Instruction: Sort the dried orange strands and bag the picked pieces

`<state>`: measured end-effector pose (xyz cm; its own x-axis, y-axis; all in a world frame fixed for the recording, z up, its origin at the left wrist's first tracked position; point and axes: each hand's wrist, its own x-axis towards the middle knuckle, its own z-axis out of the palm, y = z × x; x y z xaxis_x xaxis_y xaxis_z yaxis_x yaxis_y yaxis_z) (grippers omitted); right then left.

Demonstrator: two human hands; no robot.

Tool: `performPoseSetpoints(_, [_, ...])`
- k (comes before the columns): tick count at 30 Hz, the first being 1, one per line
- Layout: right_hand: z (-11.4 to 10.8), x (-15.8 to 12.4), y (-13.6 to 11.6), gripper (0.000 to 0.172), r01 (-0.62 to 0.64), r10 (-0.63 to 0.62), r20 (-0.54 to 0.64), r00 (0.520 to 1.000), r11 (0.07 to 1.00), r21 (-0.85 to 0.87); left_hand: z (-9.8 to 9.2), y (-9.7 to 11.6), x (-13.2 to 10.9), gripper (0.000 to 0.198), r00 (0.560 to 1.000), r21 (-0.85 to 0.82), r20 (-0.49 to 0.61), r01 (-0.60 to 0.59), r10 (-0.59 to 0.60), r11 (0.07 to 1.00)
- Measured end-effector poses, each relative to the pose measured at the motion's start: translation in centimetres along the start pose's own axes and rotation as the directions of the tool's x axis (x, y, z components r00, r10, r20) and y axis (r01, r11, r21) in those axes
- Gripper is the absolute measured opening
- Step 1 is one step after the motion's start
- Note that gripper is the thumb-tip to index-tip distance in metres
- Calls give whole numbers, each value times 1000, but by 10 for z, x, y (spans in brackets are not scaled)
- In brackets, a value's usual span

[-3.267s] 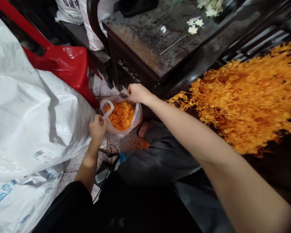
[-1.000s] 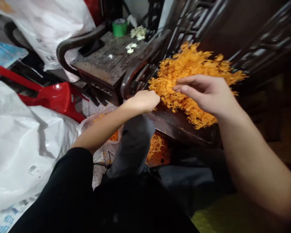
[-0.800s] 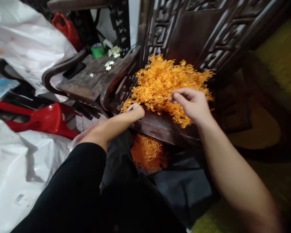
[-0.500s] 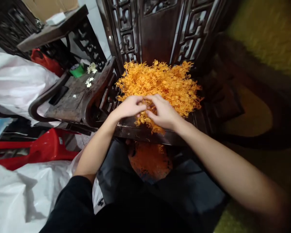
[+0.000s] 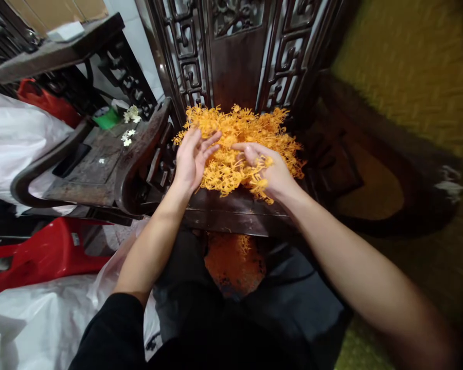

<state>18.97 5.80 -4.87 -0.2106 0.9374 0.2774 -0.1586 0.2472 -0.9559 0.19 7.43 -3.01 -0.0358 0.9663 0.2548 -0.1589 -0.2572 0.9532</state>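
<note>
Orange sprigs lie heaped on the dark bench; handling looks underway, the pile loose and the share left to handle unclear. The left hand has its grip released, fingers spread along the pile's left side; the right hand reaches in at the near right, its hold impossible to tell.

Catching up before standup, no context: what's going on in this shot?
A person has both bare hands at a heap of orange sprigs on a dark carved wooden chair. The left hand is open, fingers spread, at the heap's left side. The right hand is at the front right, some sprigs lying across it; whether it grips any is unclear. To the left, a green tape roll and white flowers lie on another dark wooden surface.
</note>
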Motion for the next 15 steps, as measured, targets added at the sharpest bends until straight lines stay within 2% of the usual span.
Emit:
performPoseSetpoints(2, [-7,6,-5,38,64,-62,-116,991,998,6,4,-4,-2,62,982,84,187,-47,31,995])
performPoseSetpoints(3, [-11,10,-6,37,95,-92,-165,982,995,14,7,-8,-5,70,952,149,301,-102,53,983])
performPoseSetpoints(5, [-21,20,-10,35,148,-130,-257,957,988,50,12,-19,-11,97,858,299,506,-271,89,915])
performPoseSetpoints(7, [-30,30,-18,33,183,-136,-329,935,976,118,16,-35,-16,121,772,466,632,-445,64,765])
performPoseSetpoints(8, [-34,35,-25,34,199,-136,-357,924,969,147,17,-44,-17,121,755,554,655,-500,22,665])
performPoseSetpoints(9, [-38,39,-34,34,210,-137,-374,917,964,162,18,-53,-18,113,754,639,655,-527,-37,561])
performPoseSetpoints(12, [-51,45,-74,36,232,-188,-358,914,969,83,15,-77,-15,67,787,813,572,-505,-233,289])
performPoseSetpoints(13, [-56,46,-89,36,242,-216,-336,917,969,36,13,-83,-13,61,788,838,545,-498,-287,225])
performPoseSetpoints(15, [-63,45,-116,34,259,-260,-276,925,965,-41,6,-89,-7,68,773,849,524,-507,-358,147])
